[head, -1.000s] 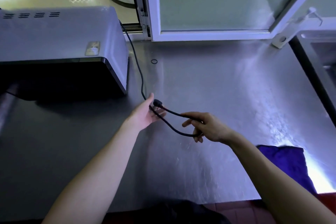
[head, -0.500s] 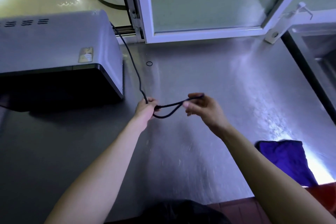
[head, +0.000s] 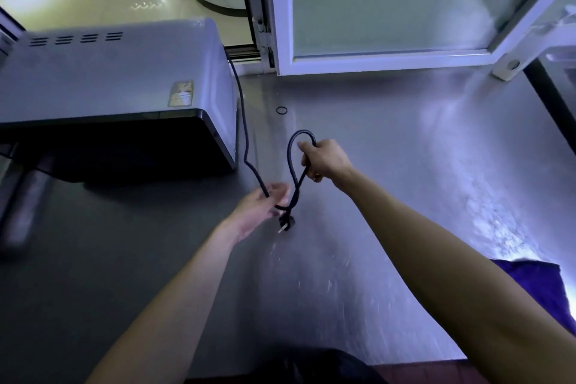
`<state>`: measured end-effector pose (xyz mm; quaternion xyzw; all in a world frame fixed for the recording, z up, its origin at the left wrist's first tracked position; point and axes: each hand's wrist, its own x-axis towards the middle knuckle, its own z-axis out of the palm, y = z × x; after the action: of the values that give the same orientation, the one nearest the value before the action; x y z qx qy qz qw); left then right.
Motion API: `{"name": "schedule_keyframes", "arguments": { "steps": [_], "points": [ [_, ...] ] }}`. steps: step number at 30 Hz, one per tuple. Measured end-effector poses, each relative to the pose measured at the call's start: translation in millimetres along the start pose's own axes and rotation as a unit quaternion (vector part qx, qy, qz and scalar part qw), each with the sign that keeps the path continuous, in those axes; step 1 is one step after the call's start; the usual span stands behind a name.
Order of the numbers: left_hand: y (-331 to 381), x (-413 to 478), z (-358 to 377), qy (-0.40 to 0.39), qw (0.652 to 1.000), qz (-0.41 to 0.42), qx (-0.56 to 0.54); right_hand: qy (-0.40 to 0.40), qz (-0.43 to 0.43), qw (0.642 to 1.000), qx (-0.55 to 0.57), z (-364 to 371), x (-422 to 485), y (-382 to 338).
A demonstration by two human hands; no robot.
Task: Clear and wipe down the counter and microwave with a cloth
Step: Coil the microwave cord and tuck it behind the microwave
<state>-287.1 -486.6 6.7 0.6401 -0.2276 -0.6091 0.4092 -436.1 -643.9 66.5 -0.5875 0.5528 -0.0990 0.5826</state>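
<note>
The fingers [head: 307,153] of the right hand [head: 325,162] are clenched round the doubled cord [head: 290,159] just under its bend. The left hand [head: 260,210] lies palm up beneath the crossing strands, fingers loosely cupped, but the blur hides whether they pinch it. The folded length runs near-to-far: the bend points away toward the window, and the plug [head: 285,223] dangles off the left hand toward the surface [head: 405,165]. If that loose hold gives, I'd expect the plug to drop and the loop to spring open. A hard pull could tug the microwave [head: 109,72], to which the cord leads. The cloth [head: 542,287] lies well apart at the near right edge.
</note>
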Motion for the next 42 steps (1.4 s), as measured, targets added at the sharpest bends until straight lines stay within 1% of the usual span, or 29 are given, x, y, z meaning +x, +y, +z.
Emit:
{"name": "schedule_keyframes", "arguments": {
  "steps": [3, 5, 7, 9, 10, 12, 14, 16, 18, 20, 21, 22, 24, 25, 27, 28, 30, 31, 32, 33, 34, 35, 36, 37, 38, 39, 40, 41, 42],
  "points": [
    [-6, 9, -9, 0.001, 1.000, 0.014, -0.008, -0.095, -0.020, 0.995, 0.039, 4, -1, -12],
    [0, 6, -13, -0.013, 1.000, 0.021, 0.005, -0.124, -0.009, 0.991, 0.056, 3, 0, -14],
    [9, 0, -13, -0.021, 0.998, 0.028, -0.049, -0.106, 0.022, 0.990, 0.094, 3, 4, -14],
    [13, -6, -15, -0.011, 0.993, 0.037, -0.113, -0.077, 0.056, 0.983, 0.160, 3, 9, -14],
    [13, -9, -16, -0.007, 0.992, 0.042, -0.121, -0.073, 0.068, 0.975, 0.198, 4, 12, -13],
    [9, -10, -19, -0.016, 0.996, 0.055, -0.075, -0.081, 0.080, 0.959, 0.260, 7, 15, -7],
    [5, -7, -24, -0.045, 0.997, 0.067, 0.013, -0.110, 0.084, 0.943, 0.304, 11, 15, 0],
    [4, -6, -28, -0.068, 0.990, 0.070, 0.098, -0.147, 0.083, 0.924, 0.342, 14, 13, 5],
    [4, -5, -27, -0.055, 0.989, 0.054, 0.127, -0.172, 0.074, 0.904, 0.385, 15, 12, 6],
    [2, -5, -22, -0.004, 0.994, 0.037, 0.106, -0.181, 0.053, 0.891, 0.413, 17, 9, 5],
    [2, -6, -17, 0.023, 0.994, 0.037, 0.098, -0.180, 0.034, 0.899, 0.398, 18, 6, 4],
    [0, -6, -14, 0.042, 0.994, 0.037, 0.098, -0.168, 0.013, 0.919, 0.355, 19, 2, 4],
    [-3, -7, -8, 0.058, 0.993, 0.041, 0.092, -0.140, -0.024, 0.965, 0.220, 22, -5, 9],
    [-3, -9, -5, 0.060, 0.994, 0.044, 0.083, -0.138, -0.037, 0.978, 0.151, 22, -10, 12],
    [-4, -12, 0, 0.055, 0.993, 0.055, 0.094, -0.136, -0.058, 0.988, 0.037, 26, -16, 18],
    [-5, -13, 2, 0.044, 0.991, 0.059, 0.111, -0.118, -0.070, 0.990, -0.025, 28, -17, 20],
    [-12, -12, 0, 0.020, 0.990, 0.060, 0.123, -0.073, -0.092, 0.984, -0.135, 28, -15, 22],
    [-14, -10, -1, 0.010, 0.993, 0.055, 0.102, -0.062, -0.100, 0.980, -0.159, 27, -15, 24],
    [-15, -7, -2, 0.007, 0.997, 0.041, 0.058, -0.059, -0.105, 0.979, -0.163, 26, -16, 26],
    [-13, -2, -4, 0.011, 0.999, 0.015, -0.029, -0.056, -0.110, 0.980, -0.158, 22, -18, 27],
    [-6, 2, -4, 0.017, 0.989, -0.016, -0.144, -0.052, -0.112, 0.980, -0.156, 18, -21, 29],
    [3, 9, -7, 0.026, 0.966, -0.042, -0.252, -0.051, -0.113, 0.980, -0.156, 14, -24, 32],
    [12, 20, -12, 0.042, 0.940, -0.054, -0.333, -0.054, -0.111, 0.980, -0.158, 9, -27, 35],
    [23, 34, -17, 0.065, 0.926, -0.056, -0.368, -0.060, -0.109, 0.980, -0.158, 5, -29, 38],
    [33, 53, -24, 0.092, 0.917, -0.061, -0.383, -0.065, -0.104, 0.980, -0.155, 1, -31, 43],
    [43, 69, -29, 0.123, 0.917, -0.069, -0.373, -0.069, -0.098, 0.982, -0.146, -3, -31, 48],
    [51, 85, -31, 0.149, 0.920, -0.080, -0.353, -0.070, -0.089, 0.985, -0.132, -7, -31, 53],
    [58, 97, -30, 0.179, 0.931, -0.089, -0.307, -0.076, -0.075, 0.988, -0.111, -11, -29, 58],
    [61, 107, -28, 0.189, 0.942, -0.084, -0.266, -0.083, -0.055, 0.991, -0.093, -15, -28, 60]
  ]
}}
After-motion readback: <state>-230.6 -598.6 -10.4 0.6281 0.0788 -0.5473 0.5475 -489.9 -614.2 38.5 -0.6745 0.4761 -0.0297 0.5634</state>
